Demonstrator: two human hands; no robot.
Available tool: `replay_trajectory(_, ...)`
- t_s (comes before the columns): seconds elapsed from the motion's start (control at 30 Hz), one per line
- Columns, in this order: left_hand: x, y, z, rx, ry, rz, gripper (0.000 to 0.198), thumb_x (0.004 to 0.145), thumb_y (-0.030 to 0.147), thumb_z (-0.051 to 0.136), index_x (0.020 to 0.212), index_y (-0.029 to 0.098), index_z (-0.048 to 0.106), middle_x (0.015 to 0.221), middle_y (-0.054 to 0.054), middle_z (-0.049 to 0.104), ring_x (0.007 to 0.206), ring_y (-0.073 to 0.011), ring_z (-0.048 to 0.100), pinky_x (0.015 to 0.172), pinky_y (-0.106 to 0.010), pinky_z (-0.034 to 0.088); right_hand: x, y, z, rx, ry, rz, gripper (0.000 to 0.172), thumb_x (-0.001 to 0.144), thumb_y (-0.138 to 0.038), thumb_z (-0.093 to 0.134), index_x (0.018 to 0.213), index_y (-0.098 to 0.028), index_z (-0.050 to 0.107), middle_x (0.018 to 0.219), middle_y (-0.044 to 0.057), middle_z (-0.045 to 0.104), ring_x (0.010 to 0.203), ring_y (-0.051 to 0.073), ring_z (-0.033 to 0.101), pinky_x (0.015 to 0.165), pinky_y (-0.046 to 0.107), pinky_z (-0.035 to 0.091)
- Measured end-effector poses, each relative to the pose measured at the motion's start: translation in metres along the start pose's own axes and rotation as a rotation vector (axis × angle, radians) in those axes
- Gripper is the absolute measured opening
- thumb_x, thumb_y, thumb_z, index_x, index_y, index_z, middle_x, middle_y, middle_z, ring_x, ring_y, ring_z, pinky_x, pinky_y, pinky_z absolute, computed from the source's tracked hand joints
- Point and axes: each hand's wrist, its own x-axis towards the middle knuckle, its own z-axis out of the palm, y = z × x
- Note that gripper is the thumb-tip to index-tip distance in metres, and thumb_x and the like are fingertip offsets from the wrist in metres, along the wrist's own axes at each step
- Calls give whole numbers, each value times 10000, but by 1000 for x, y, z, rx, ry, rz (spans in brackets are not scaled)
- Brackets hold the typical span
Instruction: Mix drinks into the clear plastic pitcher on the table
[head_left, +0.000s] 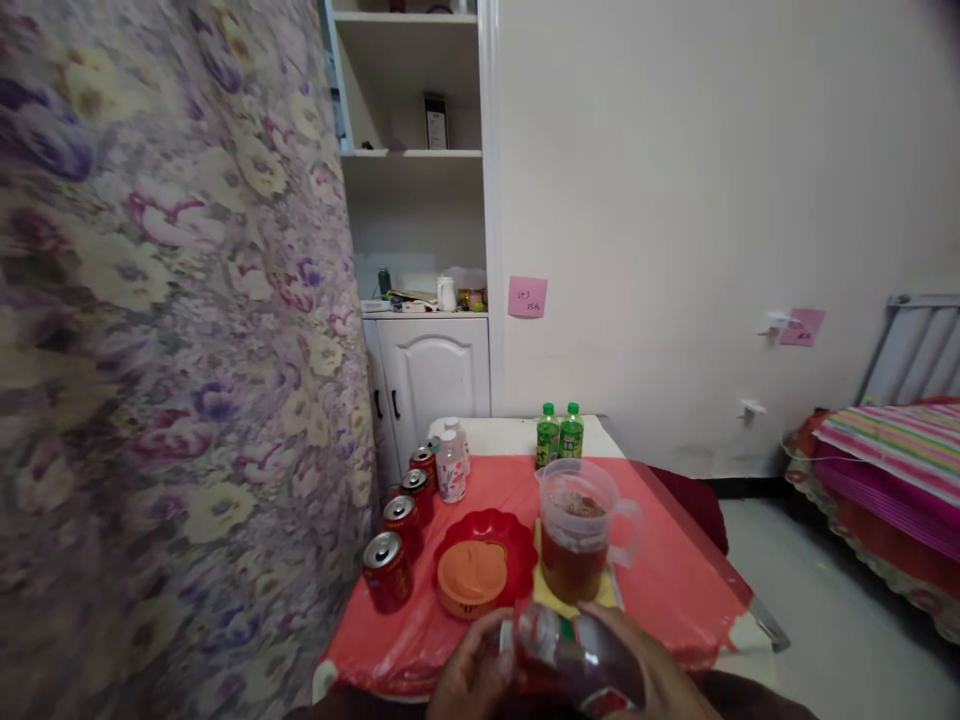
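Note:
My right hand [660,668] is wrapped round a clear plastic bottle [577,655] with dark liquid in it. The bottle lies tilted on its side, its neck pointing left. At the neck end, the fingers of my left hand [472,672] are closed about the whitish mouth or cap; which of these it is, I cannot tell. Just beyond the bottle, a clear plastic pitcher [574,560] holds brown liquid with foam on top and stands on a yellow cloth [551,592]. Left of it, an orange round lid or bowl [471,575] rests against a red scalloped dish [491,522].
Several red drink cans [388,575] line the table's left side, with white patterned bottles [451,468] behind them. Two green bottles [548,438] stand at the back. A red plastic cover [675,560] lies on the table. A floral curtain [187,350] hangs at the left.

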Motion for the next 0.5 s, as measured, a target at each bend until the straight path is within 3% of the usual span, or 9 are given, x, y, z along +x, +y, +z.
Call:
replay_trajectory(0.1, -4, 8, 4, 168, 16, 64, 490, 730, 523, 786, 1085, 197, 697, 788, -14, 729, 782, -208, 654, 770, -305, 496, 4, 18, 26, -20, 26, -55, 829, 664, -340, 796, 1437, -220, 519, 1485, 153, 537, 1390, 362, 455, 1172, 492, 317)
replay_trajectory(0.2, -7, 11, 5, 344, 27, 84, 473, 781, 519, 722, 1116, 187, 684, 804, -29, 745, 782, -231, 673, 750, -308, 507, 6, 25, 38, -49, 47, -78, 786, 697, -398, 787, 1427, -253, 533, 1425, 132, 598, 1329, 357, 522, 1125, 469, 390)
replay_trajectory(0.37, -8, 11, 11, 763, 133, 226, 366, 797, 405, 708, 1071, 165, 741, 956, -102, 768, 848, -273, 675, 802, -323, 503, 3, 25, 43, -90, 66, -157, 624, 815, -430, 704, 1409, -303, 558, 1304, 108, 681, 1232, 341, 598, 1074, 467, 434)
replay_trajectory(0.5, -5, 12, 17, 885, 155, 250, 296, 803, 354, 695, 1026, 170, 755, 942, -100, 760, 860, -281, 661, 800, -322, 488, -1, 22, 39, -80, 123, -209, 671, 777, -419, 755, 1411, -363, 545, 1301, 88, 680, 1230, 362, 592, 1065, 478, 432)
